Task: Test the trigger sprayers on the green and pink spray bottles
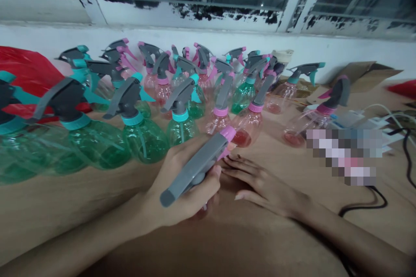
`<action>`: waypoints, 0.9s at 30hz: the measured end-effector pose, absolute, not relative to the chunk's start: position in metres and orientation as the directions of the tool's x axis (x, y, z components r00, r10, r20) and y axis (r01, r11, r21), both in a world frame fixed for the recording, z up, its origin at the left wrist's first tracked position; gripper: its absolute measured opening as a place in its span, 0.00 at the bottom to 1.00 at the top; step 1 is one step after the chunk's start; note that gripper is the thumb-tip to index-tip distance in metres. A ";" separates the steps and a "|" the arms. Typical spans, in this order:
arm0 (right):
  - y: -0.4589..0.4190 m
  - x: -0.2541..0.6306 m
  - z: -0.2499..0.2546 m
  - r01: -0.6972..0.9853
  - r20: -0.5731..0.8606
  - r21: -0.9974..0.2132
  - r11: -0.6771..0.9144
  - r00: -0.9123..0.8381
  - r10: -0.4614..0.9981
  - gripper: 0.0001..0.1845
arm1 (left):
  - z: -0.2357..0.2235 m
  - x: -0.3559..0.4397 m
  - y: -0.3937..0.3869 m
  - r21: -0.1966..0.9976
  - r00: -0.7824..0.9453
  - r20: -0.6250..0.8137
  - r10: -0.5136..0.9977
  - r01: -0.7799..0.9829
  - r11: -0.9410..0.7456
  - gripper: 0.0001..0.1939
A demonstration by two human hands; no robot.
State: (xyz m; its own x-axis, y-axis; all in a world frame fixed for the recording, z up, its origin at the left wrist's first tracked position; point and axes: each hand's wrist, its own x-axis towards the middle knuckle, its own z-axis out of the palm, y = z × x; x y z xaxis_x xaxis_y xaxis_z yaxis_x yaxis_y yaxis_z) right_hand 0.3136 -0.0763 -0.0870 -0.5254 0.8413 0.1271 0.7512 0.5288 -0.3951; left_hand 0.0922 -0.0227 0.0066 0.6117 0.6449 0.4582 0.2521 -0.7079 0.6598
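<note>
My left hand (185, 181) is wrapped round the neck of a spray bottle (198, 164) with a grey trigger head and a pink nozzle. Most of that bottle's body is hidden beneath the hand; a little reddish plastic shows under the fingers. Close by on the right, my right hand (256, 177) lies palm down on the table with its fingers stretched toward the held bottle, holding nothing. Just beyond the hands stand a clear pink spray bottle (250, 123) and a green spray bottle (146, 138) with a turquoise collar.
Several more green and pink spray bottles crowd the wooden table (113, 207) toward the white wall (156, 37). A red plastic bag (29, 67) lies at the left. On the right are a cardboard box (367, 73), a black cable (364, 207) and a blurred-out patch.
</note>
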 end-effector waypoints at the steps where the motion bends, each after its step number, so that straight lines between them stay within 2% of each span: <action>1: -0.076 0.313 -0.088 0.749 0.140 -0.395 0.531 -0.522 0.841 0.31 | 0.006 0.093 -0.023 0.673 0.615 0.454 0.645 0.238 -0.701 0.11; 8: -0.076 0.311 -0.093 0.735 0.191 -0.441 0.515 -0.484 0.854 0.34 | 0.006 0.091 -0.024 0.686 0.632 0.428 0.647 0.240 -0.687 0.14; 12: -0.079 0.307 -0.087 0.696 0.213 -0.519 0.496 -0.457 0.864 0.36 | 0.004 0.092 -0.025 0.687 0.614 0.423 0.666 0.262 -0.678 0.11; 17: -0.093 0.294 -0.065 0.627 0.245 -0.615 0.479 -0.425 0.872 0.33 | 0.000 0.103 -0.027 0.722 0.578 0.424 0.697 0.250 -0.646 0.09; 23: -0.110 0.279 -0.048 0.704 0.317 -0.591 0.394 -0.246 0.916 0.37 | -0.008 0.129 -0.034 0.811 0.590 0.398 0.703 0.132 -0.570 0.14; 27: -0.113 0.281 -0.048 0.740 0.455 -0.537 0.405 -0.151 0.878 0.32 | -0.008 0.155 -0.039 0.855 0.639 0.350 0.685 0.082 -0.513 0.19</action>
State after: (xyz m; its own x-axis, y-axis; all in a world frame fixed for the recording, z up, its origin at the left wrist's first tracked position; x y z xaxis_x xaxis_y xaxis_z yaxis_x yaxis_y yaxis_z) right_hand 0.2812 -0.1132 -0.0479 -0.1507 0.8777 0.4549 0.7398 0.4053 -0.5370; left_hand 0.1548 -0.0394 -0.0078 0.6392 0.6849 0.3496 0.0817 -0.5126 0.8548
